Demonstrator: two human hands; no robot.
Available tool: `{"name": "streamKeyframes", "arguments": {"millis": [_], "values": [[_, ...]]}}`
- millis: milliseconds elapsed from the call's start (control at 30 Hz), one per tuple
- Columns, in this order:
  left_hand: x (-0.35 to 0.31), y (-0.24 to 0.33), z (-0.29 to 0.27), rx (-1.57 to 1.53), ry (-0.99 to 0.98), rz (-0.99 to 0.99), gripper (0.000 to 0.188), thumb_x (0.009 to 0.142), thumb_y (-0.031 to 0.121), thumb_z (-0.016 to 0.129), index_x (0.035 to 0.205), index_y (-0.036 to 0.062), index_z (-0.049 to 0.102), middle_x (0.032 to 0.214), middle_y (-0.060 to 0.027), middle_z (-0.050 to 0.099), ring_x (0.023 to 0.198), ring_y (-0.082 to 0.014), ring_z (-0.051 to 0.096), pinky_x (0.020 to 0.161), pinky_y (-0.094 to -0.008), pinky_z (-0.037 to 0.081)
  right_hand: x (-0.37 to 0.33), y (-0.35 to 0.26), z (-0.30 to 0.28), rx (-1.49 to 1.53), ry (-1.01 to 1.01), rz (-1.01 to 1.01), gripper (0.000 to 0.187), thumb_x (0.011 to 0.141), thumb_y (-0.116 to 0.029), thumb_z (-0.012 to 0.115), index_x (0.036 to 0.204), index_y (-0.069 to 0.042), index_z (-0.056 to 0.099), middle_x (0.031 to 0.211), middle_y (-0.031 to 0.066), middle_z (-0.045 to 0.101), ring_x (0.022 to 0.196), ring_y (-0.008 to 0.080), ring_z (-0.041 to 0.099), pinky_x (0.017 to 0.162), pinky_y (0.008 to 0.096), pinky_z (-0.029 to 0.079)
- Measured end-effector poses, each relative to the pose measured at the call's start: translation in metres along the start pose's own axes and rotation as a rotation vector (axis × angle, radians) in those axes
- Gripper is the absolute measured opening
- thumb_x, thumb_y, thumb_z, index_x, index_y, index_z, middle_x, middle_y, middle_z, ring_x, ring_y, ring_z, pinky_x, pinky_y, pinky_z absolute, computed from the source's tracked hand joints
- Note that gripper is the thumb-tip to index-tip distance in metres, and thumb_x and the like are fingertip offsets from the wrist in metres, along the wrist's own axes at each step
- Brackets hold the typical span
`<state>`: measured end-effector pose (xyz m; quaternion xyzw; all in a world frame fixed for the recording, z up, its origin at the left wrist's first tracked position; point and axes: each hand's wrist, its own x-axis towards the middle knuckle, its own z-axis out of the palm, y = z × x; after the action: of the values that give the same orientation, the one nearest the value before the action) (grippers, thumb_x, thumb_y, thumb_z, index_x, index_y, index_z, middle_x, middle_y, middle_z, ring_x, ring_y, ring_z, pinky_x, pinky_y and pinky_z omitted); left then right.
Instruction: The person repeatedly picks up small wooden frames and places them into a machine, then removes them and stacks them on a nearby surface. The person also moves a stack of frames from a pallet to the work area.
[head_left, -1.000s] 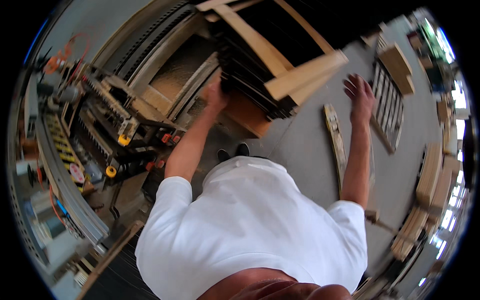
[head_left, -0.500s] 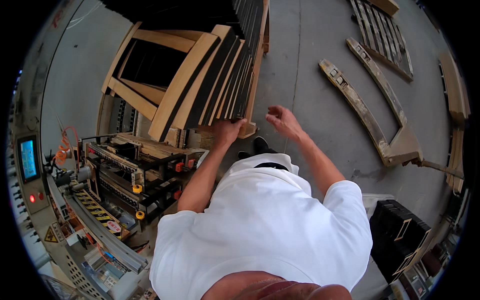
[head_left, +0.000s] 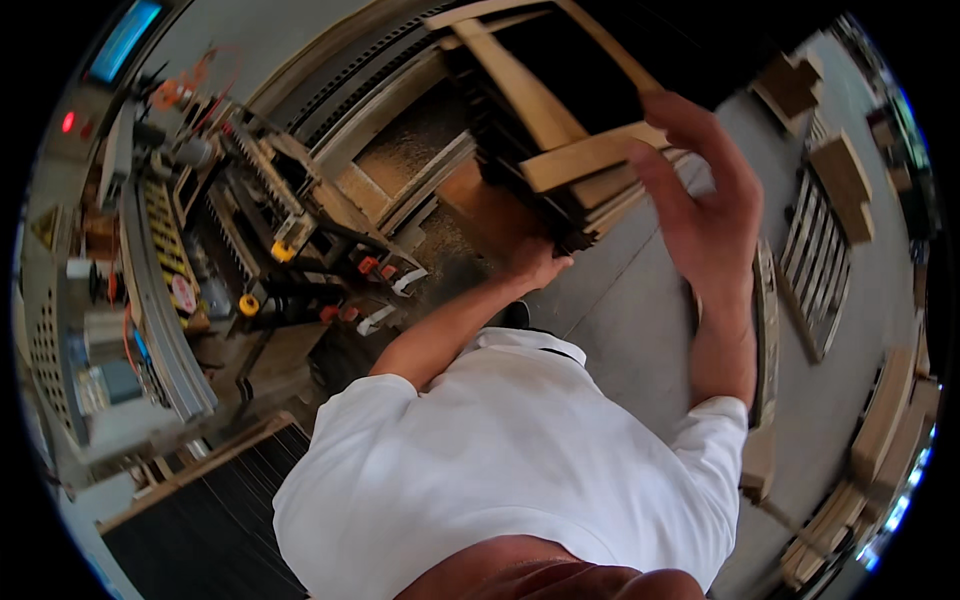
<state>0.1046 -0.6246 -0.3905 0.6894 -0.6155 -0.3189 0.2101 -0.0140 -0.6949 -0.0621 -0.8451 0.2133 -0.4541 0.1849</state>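
Note:
A stack of wooden frames (head_left: 590, 160), pale on the faces with dark edges, stands tilted in front of me at the top of the view. My right hand (head_left: 705, 190) is raised at its right corner, thumb and fingers curved around the end of the front frame's bar; motion blurs the fingertips. Lower down, my left hand (head_left: 535, 265) is closed at the stack's bottom corner, against the frames' lower ends. Some of its fingers are hidden there.
On the left stands a machine (head_left: 270, 230) with yellow knobs, rails and a lit screen (head_left: 125, 40). A slatted pallet (head_left: 815, 265) lies on the floor at right, near stacked wooden pieces (head_left: 880, 420). A dark, wood-edged stack (head_left: 200, 510) is at lower left.
My view has swung, so the machine and the frames sit differently. My right hand, earlier apart from the frames, has risen to the front frame's corner. My left hand stays at the lower ends.

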Motion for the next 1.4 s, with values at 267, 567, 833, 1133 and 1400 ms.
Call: {"name": "streamKeyframes", "arguments": {"millis": [267,567,833,1133,1400], "values": [[-0.123,-0.082,-0.052,-0.574,0.268,-0.130,0.034,0.084,0.015,0.068,0.111,-0.0045,0.059,0.093,-0.0123,0.068,0.085,-0.0175,0.065,0.078,-0.0312,0.053,0.084,-0.029,0.094,-0.521,-0.623,0.177,0.037,0.080,-0.036,0.069,0.087,-0.001,0.059,0.077,0.0182,0.062,0.075,0.0343,0.061,0.067,0.0423,0.047],[-0.281,-0.205,-0.170,-0.993,1.044,-0.334,0.019,0.087,0.014,0.063,0.100,0.0004,0.061,0.077,-0.0034,0.064,0.069,-0.0098,0.059,0.063,-0.0268,0.050,0.093,-0.057,0.061,-0.065,-0.442,0.322,0.044,0.088,-0.021,0.066,0.126,0.000,0.057,0.088,0.0026,0.065,0.070,0.0045,0.053,0.057,0.0179,0.037],[-0.279,-0.247,-0.300,-1.137,1.512,-0.322,0.023,0.096,0.020,0.056,0.108,0.0009,0.059,0.095,-0.0060,0.065,0.082,-0.0130,0.063,0.071,-0.0267,0.053,0.046,-0.195,0.169,0.295,-0.529,0.133,0.041,0.083,-0.005,0.070,0.122,0.003,0.059,0.107,0.0108,0.066,0.094,0.0131,0.061,0.084,0.0262,0.048],[-0.223,-0.419,-0.403,-1.560,1.496,-0.495,0.054,0.096,0.046,0.046,0.128,0.0036,0.049,0.129,-0.0130,0.054,0.120,-0.0278,0.049,0.102,-0.0420,0.038,0.025,-0.138,0.348,0.570,-0.855,0.354,0.036,0.084,-0.009,0.067,0.116,0.006,0.060,0.088,0.0043,0.065,0.079,0.0080,0.056,0.072,0.0217,0.045],[-0.208,-0.503,-0.502,-1.660,1.611,-0.331,0.067,0.092,0.036,0.057,0.141,0.0001,0.028,0.142,-0.0219,0.034,0.129,-0.0366,0.037,0.108,-0.0461,0.033,0.060,-0.085,0.439,0.479,-0.876,0.372,0.035,0.082,-0.010,0.069,0.113,0.005,0.062,0.083,0.0067,0.064,0.075,0.0098,0.055,0.070,0.0239,0.045]]}}
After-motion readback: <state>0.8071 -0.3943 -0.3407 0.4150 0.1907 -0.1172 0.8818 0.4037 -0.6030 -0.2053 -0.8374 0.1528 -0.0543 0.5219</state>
